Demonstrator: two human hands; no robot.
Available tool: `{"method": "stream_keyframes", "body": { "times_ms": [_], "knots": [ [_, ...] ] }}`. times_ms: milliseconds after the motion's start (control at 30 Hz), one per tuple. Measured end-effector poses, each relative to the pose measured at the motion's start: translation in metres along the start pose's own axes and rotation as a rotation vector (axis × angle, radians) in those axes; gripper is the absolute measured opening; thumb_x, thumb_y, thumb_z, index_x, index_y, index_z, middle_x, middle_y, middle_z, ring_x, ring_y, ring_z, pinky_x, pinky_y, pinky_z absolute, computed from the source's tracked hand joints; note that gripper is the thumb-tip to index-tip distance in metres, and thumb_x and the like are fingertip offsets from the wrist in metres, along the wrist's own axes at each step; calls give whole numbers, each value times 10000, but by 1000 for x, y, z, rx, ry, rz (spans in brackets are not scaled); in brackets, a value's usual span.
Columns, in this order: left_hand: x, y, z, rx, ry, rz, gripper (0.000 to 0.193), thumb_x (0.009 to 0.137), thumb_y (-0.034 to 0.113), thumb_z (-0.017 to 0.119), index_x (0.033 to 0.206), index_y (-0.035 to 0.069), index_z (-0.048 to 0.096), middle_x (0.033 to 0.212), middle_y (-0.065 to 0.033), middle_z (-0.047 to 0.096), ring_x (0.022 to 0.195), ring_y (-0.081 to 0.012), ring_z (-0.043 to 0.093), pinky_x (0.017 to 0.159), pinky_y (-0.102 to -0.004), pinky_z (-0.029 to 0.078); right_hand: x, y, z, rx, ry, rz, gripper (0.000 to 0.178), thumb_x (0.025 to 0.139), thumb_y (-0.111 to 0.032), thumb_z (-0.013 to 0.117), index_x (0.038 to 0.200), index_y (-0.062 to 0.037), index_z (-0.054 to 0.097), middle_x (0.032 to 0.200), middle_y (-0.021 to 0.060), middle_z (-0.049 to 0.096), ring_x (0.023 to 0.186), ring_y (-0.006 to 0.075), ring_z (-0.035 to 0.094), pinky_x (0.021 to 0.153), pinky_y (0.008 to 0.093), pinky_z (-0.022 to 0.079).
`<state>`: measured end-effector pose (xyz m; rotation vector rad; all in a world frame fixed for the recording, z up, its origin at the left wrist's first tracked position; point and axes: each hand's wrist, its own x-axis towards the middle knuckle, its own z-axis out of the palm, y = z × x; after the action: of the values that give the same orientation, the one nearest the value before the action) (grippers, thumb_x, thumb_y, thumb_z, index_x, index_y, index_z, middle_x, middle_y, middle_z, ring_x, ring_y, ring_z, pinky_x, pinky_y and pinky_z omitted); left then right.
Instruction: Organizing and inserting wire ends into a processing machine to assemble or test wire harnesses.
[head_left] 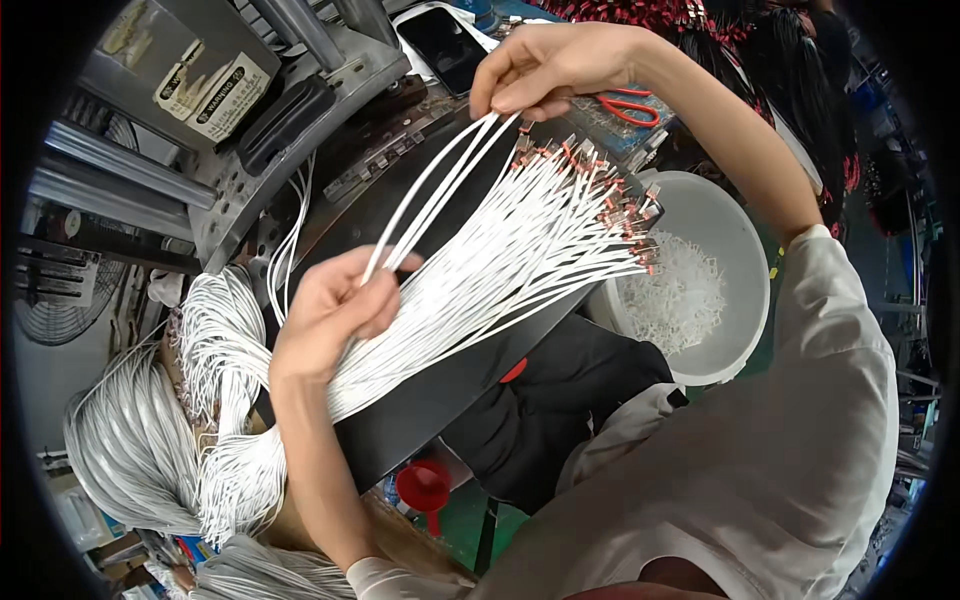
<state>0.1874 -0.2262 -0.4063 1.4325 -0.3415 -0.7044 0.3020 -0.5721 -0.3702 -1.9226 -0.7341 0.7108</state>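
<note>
Several white cables stretch between my two hands, raised above a dense bundle. My right hand, at the top, is closed in a pinch round their upper ends; what sits inside the fingertips is hidden. Lower down, my left hand grips the same cables between thumb and fingers. Beneath lies a thick fan of white cables on a black work surface. Their ends toward the right carry small metal connectors with red-orange parts.
A grey metal machine stands at the upper left. A white bucket of small clear pieces is at the right. Coiled cables fill the lower left. A phone and red-handled tool lie at the back.
</note>
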Motion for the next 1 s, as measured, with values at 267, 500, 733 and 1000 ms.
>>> {"method": "stream_keyframes", "body": {
  "times_ms": [267,500,733,1000],
  "knots": [
    [88,-15,73,-287,274,2,240,1028,183,550,1100,-37,615,814,-23,598,630,-69,467,580,-215,391,80,14,26,-77,96,-138,547,986,-471,568,1171,38,647,1064,149,653,858,188,626,698,295,502],
    [33,-24,24,-108,367,7,232,1030,163,545,1164,-17,605,894,-51,629,691,-87,514,617,-238,449,108,39,71,-986,371,-215,516,963,-434,592,1216,16,619,1170,219,635,1031,313,623,862,411,506],
    [22,-22,28,-289,457,6,252,953,86,660,1178,-25,645,916,-58,670,755,-108,636,712,-241,529,101,35,103,-848,517,-166,360,957,-331,622,1095,-1,654,959,173,656,882,314,644,787,415,519],
    [39,-27,35,-135,609,-26,143,867,11,739,993,-49,708,859,-70,711,752,-96,650,693,-221,526,75,10,101,275,215,103,338,978,-357,623,1026,-25,668,775,19,630,734,93,600,645,247,490]
  ]
}}
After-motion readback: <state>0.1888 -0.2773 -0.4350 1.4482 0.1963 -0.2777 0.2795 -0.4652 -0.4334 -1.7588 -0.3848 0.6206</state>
